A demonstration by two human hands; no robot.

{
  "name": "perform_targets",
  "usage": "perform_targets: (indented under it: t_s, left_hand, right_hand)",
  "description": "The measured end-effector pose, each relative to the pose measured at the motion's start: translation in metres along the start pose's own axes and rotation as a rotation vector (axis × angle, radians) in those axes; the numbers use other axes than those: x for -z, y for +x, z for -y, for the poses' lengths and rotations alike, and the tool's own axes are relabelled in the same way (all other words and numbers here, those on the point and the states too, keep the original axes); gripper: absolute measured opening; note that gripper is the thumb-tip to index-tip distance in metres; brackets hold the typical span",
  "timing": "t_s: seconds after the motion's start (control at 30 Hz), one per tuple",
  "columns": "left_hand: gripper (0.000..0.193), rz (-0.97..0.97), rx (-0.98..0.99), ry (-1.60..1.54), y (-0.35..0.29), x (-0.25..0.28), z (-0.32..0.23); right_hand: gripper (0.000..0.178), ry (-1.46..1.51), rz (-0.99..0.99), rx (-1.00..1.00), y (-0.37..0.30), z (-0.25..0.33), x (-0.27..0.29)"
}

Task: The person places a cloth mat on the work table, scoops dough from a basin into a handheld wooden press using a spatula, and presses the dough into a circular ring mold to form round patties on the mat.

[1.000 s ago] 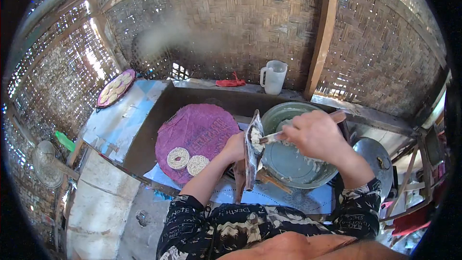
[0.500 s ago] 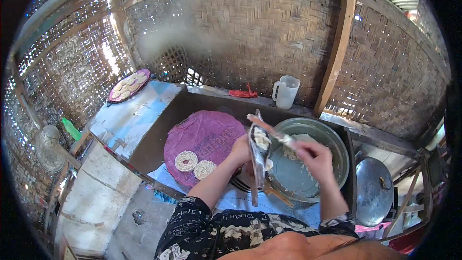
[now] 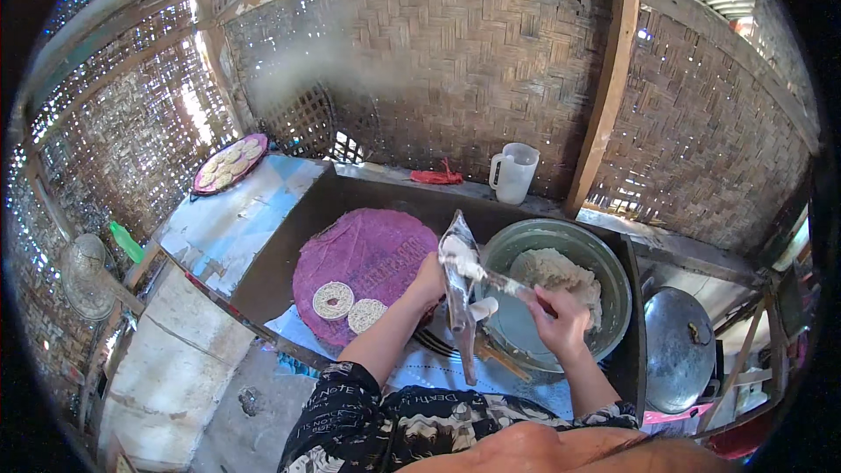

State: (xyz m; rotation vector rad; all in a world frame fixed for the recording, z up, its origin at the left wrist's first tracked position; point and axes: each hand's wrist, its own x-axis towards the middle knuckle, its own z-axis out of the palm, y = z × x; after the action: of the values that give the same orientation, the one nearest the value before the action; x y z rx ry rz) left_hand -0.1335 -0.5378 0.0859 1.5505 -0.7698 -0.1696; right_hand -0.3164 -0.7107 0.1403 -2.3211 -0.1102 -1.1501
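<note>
My left hand (image 3: 427,285) is closed around a long, dark tool with a hollow (image 3: 459,305), which I hold upright between the purple cloth and the basin. Its exact kind does not show. In my right hand (image 3: 561,320) is a flat spatula (image 3: 510,284) smeared with pale dough. The spatula's far end rests at the tool's hollow, where a lump of white dough (image 3: 459,254) sits. Below the right hand, the wide green basin (image 3: 517,343) contains a large mound of dough (image 3: 550,267). Near my left forearm, a ring of thin dough strands (image 3: 334,314) lies on the round purple cloth (image 3: 377,241), beside a second round piece (image 3: 366,315).
A translucent pitcher (image 3: 515,177) and a red plastic bag (image 3: 436,177) stand along the back ledge. On the blue-white surface at left is a tray of pale rounds (image 3: 229,165). At right sits a lidded metal pot (image 3: 676,350). Woven walls enclose the space.
My right hand has moved down and left, and the spatula's end is now lower over the hollow. More white dough shows on the tool. The view has shifted slightly.
</note>
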Motion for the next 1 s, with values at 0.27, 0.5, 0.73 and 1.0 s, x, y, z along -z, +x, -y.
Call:
perform_targets:
  t_s: [0.27, 0.5, 0.73, 1.0]
  left_hand:
    - [0.031, -0.071, 0.093, 0.179, 0.0, -0.014, 0.016]
    - [0.024, -0.015, 0.21, -0.125, 0.001, 0.006, 0.023]
    - [0.022, 0.058, -0.236, 0.28, -0.018, 0.051, 0.002]
    - [0.031, 0.007, -0.342, -1.096, -0.047, 0.006, -0.1]
  right_hand:
    - [0.019, -0.053, -0.002, -0.3, 0.011, -0.018, -0.012]
    - [0.02, 0.167, 0.2, -0.172, -0.003, -0.002, 0.006]
    - [0.028, -0.145, 0.488, -0.655, -0.002, -0.013, 0.066]
    - [0.064, 1.713, 0.179, -1.379, -0.038, 0.021, -0.011]
